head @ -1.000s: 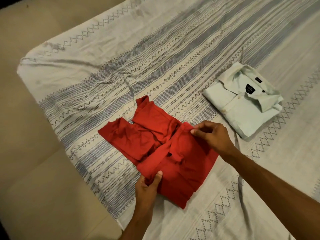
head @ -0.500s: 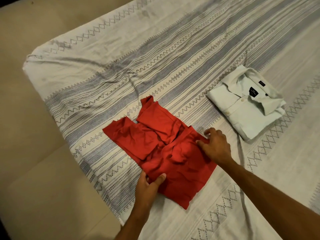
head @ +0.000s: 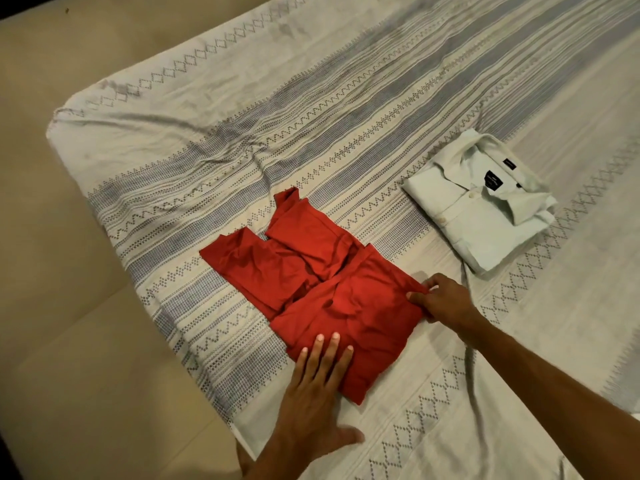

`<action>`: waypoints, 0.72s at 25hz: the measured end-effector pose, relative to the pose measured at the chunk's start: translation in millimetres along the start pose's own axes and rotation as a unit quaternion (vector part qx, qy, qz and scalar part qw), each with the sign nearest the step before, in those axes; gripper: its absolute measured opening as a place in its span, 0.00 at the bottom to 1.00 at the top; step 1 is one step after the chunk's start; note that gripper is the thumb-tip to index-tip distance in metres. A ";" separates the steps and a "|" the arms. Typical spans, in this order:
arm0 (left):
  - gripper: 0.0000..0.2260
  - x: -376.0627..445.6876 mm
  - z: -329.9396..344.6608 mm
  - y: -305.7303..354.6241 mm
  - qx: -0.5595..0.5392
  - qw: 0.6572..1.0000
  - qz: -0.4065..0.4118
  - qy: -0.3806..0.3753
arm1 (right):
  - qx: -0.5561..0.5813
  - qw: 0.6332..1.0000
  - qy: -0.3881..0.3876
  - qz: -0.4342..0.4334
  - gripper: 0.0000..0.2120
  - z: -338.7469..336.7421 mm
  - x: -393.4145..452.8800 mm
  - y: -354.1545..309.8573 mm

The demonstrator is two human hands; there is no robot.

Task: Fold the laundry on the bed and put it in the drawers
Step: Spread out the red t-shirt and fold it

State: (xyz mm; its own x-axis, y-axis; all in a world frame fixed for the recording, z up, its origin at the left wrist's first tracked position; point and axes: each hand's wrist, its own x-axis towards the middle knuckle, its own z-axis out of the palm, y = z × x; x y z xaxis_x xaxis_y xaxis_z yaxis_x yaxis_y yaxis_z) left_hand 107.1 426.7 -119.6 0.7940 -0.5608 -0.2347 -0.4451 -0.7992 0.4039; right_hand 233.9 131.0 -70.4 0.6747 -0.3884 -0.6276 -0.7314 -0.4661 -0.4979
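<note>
A red T-shirt [head: 322,292] lies partly folded on the bed [head: 242,140], near the bed's near edge and not far from its left corner. Its lower part is folded up into a thick block, and two sleeves stick out at the far side.

The left hand [head: 315,400] lies flat with straight fingers [head: 323,355] pressing down on the near part of the red T-shirt. Its thumb rests on the bedsheet [head: 467,410].

The right hand [head: 443,303] pinches the right edge of the red T-shirt between thumb and curled fingers.

A folded white collared shirt [head: 474,216] sits on the bed to the right, apart from the red one, closer to the bed's right side. The bedsheet has grey stripes and zigzag lines.
</note>
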 end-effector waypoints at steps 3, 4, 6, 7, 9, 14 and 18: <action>0.56 10.0 8.6 27.4 -0.025 0.996 -0.085 0.002 | 0.099 0.994 -0.010 0.040 0.19 -11.8 -5.2 2.8; 0.50 12.7 11.4 36.0 -0.020 0.994 -0.110 0.001 | 0.114 0.992 -0.018 0.047 0.20 -15.6 -7.6 6.0; 0.39 19.3 18.7 46.5 0.019 0.991 -0.129 -0.006 | 0.124 0.991 -0.038 0.045 0.21 -21.3 -14.8 12.2; 0.34 22.8 19.5 47.8 0.034 0.990 -0.135 -0.024 | 0.117 0.991 -0.051 0.039 0.21 -24.3 -19.8 15.3; 0.30 22.7 16.7 39.2 0.048 0.990 -0.122 -0.044 | 0.091 0.992 -0.083 0.006 0.21 -29.6 -31.8 17.2; 0.20 -4.7 -52.4 13.9 -0.162 0.980 -0.083 0.083 | 0.053 0.982 -0.157 -0.086 0.17 -59.1 -69.9 -11.0; 0.09 -15.5 -122.1 -18.1 -0.349 0.919 -0.138 0.119 | 0.034 0.961 -0.256 -0.094 0.11 -78.6 -79.5 -60.0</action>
State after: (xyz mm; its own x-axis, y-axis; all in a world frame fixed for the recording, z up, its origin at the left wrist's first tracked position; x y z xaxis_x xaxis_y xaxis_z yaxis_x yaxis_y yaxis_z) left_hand 153.4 476.3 -15.3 0.9418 -0.2280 -0.2470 0.0951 -0.5241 0.8463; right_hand 232.0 127.4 56.4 0.6706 0.1484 -0.7268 -0.6185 -0.4290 -0.6583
